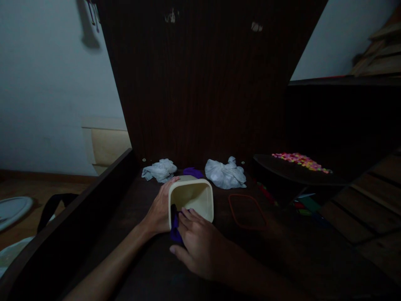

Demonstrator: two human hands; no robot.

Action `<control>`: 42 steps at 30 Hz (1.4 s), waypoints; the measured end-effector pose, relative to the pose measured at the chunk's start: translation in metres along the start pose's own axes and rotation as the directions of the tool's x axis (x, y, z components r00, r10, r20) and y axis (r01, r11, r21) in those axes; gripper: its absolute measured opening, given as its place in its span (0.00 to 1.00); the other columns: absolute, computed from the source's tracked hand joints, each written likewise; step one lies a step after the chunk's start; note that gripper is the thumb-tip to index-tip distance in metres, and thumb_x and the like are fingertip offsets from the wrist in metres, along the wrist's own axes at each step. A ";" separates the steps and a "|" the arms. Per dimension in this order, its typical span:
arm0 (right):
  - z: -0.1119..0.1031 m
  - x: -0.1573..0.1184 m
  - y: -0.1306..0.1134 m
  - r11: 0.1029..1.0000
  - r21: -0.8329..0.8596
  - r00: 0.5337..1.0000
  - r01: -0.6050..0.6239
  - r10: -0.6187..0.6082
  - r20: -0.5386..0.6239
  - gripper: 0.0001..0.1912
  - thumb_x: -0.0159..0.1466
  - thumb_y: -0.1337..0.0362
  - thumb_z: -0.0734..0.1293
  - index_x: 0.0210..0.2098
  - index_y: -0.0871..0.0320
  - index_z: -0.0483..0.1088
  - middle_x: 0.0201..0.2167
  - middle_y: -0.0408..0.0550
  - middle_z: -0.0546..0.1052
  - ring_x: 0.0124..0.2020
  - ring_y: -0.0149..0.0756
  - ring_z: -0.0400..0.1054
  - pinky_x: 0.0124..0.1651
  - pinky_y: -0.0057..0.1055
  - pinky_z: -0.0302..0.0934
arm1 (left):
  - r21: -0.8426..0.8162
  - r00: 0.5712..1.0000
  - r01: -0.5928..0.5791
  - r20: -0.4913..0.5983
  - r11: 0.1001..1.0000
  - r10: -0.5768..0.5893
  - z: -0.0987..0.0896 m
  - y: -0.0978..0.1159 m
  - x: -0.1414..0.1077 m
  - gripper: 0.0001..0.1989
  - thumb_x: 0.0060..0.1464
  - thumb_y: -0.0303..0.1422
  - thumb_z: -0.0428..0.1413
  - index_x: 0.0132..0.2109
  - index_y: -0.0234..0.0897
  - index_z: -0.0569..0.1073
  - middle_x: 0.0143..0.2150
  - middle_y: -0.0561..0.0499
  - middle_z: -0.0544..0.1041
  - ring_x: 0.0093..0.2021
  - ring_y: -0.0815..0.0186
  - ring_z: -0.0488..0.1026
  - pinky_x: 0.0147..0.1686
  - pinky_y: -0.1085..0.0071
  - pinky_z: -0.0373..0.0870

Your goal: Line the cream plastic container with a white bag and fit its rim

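A cream plastic container is tipped on its side with its mouth toward me. My left hand is wrapped round its left wall and holds it. My right hand reaches into the mouth, its fingers closed on a purple cloth at the lower left rim. Part of the cloth lies inside the container, in shadow. Behind the container, another purple piece shows in part. To the right, a reddish rounded-square ring lies flat on the dark surface.
Two whitish bundles, one crumpled and one knotted, lie by the tall dark panel. Small pink and yellow pieces cover a dark shelf at right. A raised dark edge runs along the left.
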State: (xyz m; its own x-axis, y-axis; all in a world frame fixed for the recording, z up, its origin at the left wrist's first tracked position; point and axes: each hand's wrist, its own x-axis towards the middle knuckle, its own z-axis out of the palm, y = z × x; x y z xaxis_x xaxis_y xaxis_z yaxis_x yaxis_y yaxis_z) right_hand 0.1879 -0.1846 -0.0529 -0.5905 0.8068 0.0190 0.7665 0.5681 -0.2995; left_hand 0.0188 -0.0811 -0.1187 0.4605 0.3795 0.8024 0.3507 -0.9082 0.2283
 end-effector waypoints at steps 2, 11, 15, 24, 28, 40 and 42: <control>0.000 -0.001 0.002 0.998 0.056 0.999 0.021 -0.019 -0.035 0.32 0.69 0.53 0.62 0.62 0.75 0.67 0.66 0.69 0.64 0.70 0.53 0.56 0.72 0.42 0.48 | 0.002 1.000 0.011 0.003 1.000 -0.011 0.000 0.000 -0.001 0.44 0.57 0.35 0.60 0.73 0.37 0.46 0.69 0.30 0.60 0.69 0.40 0.60 0.63 0.39 0.64; 0.005 0.031 0.013 0.998 -0.001 0.985 0.059 -0.058 0.163 0.43 0.62 0.50 0.70 0.62 0.82 0.62 0.64 0.81 0.63 0.65 0.64 0.60 0.65 0.51 0.58 | 0.015 0.999 0.011 -0.050 1.000 -0.011 0.006 0.000 -0.004 0.45 0.56 0.32 0.62 0.73 0.40 0.46 0.67 0.31 0.62 0.68 0.42 0.62 0.62 0.39 0.64; 0.007 0.051 0.021 0.995 0.027 0.975 0.093 -0.096 0.198 0.50 0.57 0.48 0.74 0.67 0.76 0.58 0.69 0.76 0.57 0.70 0.62 0.53 0.68 0.51 0.53 | -0.010 0.999 0.025 -0.047 1.000 -0.025 0.005 0.000 -0.004 0.48 0.53 0.35 0.65 0.72 0.40 0.47 0.67 0.32 0.61 0.67 0.40 0.62 0.63 0.39 0.64; -0.003 0.070 0.025 0.998 0.056 0.901 0.025 -0.047 0.431 0.47 0.57 0.40 0.71 0.61 0.72 0.68 0.64 0.71 0.67 0.68 0.63 0.57 0.70 0.52 0.48 | -0.034 0.999 0.015 -0.036 0.999 -0.016 0.005 0.002 -0.006 0.51 0.51 0.40 0.66 0.73 0.41 0.45 0.67 0.31 0.60 0.68 0.39 0.61 0.63 0.38 0.64; 0.006 0.066 0.026 0.994 0.045 0.950 0.097 -0.106 0.295 0.49 0.57 0.40 0.71 0.65 0.72 0.64 0.67 0.72 0.62 0.70 0.66 0.51 0.71 0.57 0.45 | -0.050 0.999 -0.013 -0.036 0.999 0.012 0.005 0.002 -0.006 0.49 0.54 0.39 0.64 0.73 0.40 0.46 0.67 0.31 0.60 0.68 0.40 0.60 0.62 0.37 0.64; -0.031 0.025 0.012 0.976 0.156 0.938 0.150 -0.191 0.289 0.66 0.51 0.40 0.75 0.68 0.86 0.50 0.67 0.84 0.55 0.68 0.65 0.55 0.69 0.46 0.53 | -0.032 0.995 0.092 -0.020 0.995 -0.093 0.001 -0.007 -0.006 0.44 0.56 0.39 0.63 0.72 0.41 0.49 0.67 0.34 0.63 0.67 0.42 0.63 0.62 0.41 0.67; -0.031 0.015 0.007 0.974 0.123 0.934 0.191 -0.219 0.283 0.65 0.51 0.43 0.76 0.68 0.86 0.49 0.68 0.85 0.52 0.70 0.65 0.52 0.71 0.46 0.49 | -0.053 0.995 0.095 -0.008 0.994 -0.095 -0.001 -0.009 -0.008 0.42 0.58 0.38 0.60 0.72 0.40 0.49 0.67 0.34 0.62 0.67 0.42 0.63 0.62 0.40 0.66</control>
State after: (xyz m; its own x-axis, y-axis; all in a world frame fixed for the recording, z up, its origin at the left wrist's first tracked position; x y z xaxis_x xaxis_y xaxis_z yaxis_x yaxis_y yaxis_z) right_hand 0.1920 -0.1638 -0.0251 -0.7905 0.5832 -0.1871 0.6029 0.6871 -0.4056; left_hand 0.0114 -0.0761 -0.1267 0.4185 0.4631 0.7813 0.3494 -0.8762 0.3321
